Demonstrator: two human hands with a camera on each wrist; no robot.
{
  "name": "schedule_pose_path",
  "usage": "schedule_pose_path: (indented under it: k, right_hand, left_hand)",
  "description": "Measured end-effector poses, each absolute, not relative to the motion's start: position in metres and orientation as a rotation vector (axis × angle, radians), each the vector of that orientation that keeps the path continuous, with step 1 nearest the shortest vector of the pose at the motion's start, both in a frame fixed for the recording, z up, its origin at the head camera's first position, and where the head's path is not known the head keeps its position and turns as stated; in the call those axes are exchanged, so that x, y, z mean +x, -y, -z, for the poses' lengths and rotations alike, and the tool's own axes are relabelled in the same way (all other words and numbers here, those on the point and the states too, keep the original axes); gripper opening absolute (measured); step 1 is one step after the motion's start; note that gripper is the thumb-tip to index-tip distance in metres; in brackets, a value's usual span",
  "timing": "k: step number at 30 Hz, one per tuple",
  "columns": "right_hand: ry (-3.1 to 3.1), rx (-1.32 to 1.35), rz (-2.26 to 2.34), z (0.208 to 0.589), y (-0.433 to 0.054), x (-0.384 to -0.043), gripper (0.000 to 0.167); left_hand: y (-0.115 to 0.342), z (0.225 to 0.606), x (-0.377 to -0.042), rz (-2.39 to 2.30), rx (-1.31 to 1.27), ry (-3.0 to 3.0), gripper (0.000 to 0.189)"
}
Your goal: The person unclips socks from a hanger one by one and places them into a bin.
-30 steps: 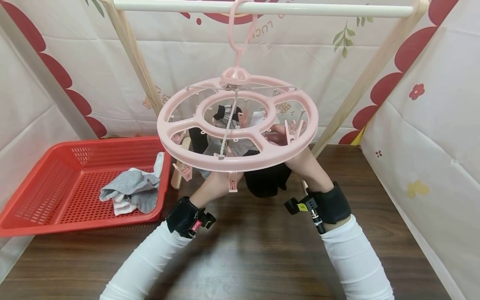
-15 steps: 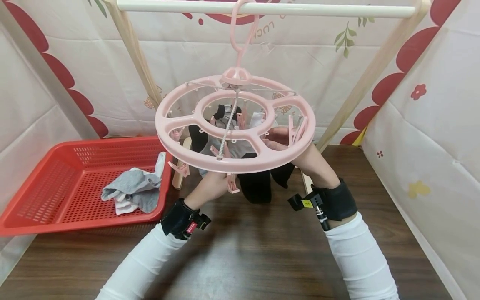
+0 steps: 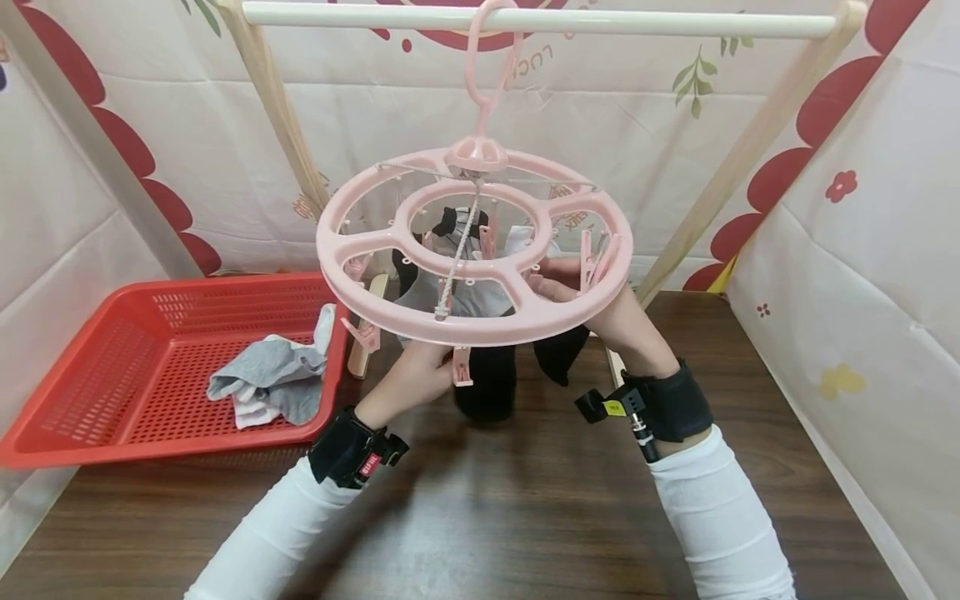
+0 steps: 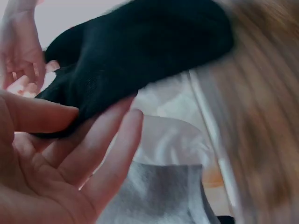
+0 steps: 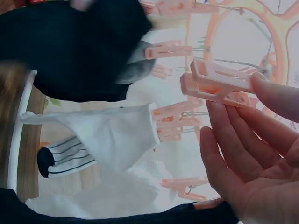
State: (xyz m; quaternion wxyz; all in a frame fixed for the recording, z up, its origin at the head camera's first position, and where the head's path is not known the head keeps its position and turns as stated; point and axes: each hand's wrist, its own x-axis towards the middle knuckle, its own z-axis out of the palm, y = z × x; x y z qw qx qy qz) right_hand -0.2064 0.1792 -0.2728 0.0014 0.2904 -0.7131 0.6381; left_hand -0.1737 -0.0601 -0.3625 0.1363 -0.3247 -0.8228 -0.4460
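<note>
Under the pink round clip hanger (image 3: 480, 329), my left hand (image 3: 412, 375) pinches a black sock (image 3: 486, 387) between thumb and fingers. In the left wrist view that sock (image 4: 140, 46) stretches away from the fingertips. My right hand (image 3: 626, 325) holds a pink clothespin (image 5: 219, 81) of the hanger between thumb and fingers, under the ring's right side. Close to it in the head view hangs another black sock (image 3: 561, 354). White socks (image 5: 117, 133), a striped sock (image 5: 70, 156) and a grey sock (image 4: 154, 191) hang around the hands. The ring partly hides both hands.
A red basket (image 3: 135, 454) at the left holds grey and white socks (image 3: 273, 375). The hanger hooks over a white rod (image 3: 637, 21) on a wooden frame (image 3: 738, 167). Several more clothespins (image 3: 462, 367) dangle from the ring. Fabric walls surround the brown table (image 3: 600, 517).
My left hand has shifted left and slightly down, and the black sock has swung left with it. My right hand stays under the ring's right side, and the clothespin there has tilted.
</note>
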Motion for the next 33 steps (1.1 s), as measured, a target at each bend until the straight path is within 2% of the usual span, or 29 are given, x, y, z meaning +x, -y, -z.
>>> schedule_pose_path:
  k: [7,12,17,20,22,27,29,33]
  right_hand:
    - [2.181,0.976,-2.037,0.275,-0.189,-0.209,0.026]
    - [2.244,0.870,-1.979,0.277,-0.195,-0.207,0.030]
    - [2.277,0.842,-1.965,0.277,-0.195,-0.206,0.033]
    - [2.230,0.890,-2.004,0.279,-0.195,-0.208,0.032]
    - [2.214,0.904,-2.010,0.281,-0.197,-0.209,0.032]
    - [2.230,0.903,-1.933,0.291,-0.205,-0.211,0.035]
    - [2.274,0.905,-1.853,0.295,-0.208,-0.213,0.034]
    - [2.399,0.889,-1.659,0.303,-0.214,-0.212,0.030]
  left_hand:
    - [0.078,0.359,-0.161,1.243,-0.783,2.566,0.030]
    - [0.088,0.353,-0.156,1.110,-0.694,2.669,0.026]
    - [0.098,0.357,-0.157,1.020,-0.718,2.532,0.010]
    - [0.106,0.355,-0.155,1.021,-0.701,2.521,0.014]
    - [0.111,0.352,-0.152,1.042,-0.670,2.544,0.024]
    - [0.126,0.347,-0.146,1.040,-0.582,2.630,0.007]
    - [0.132,0.344,-0.144,1.019,-0.575,2.660,0.016]
    - [0.140,0.340,-0.140,1.006,-0.564,2.700,0.010]
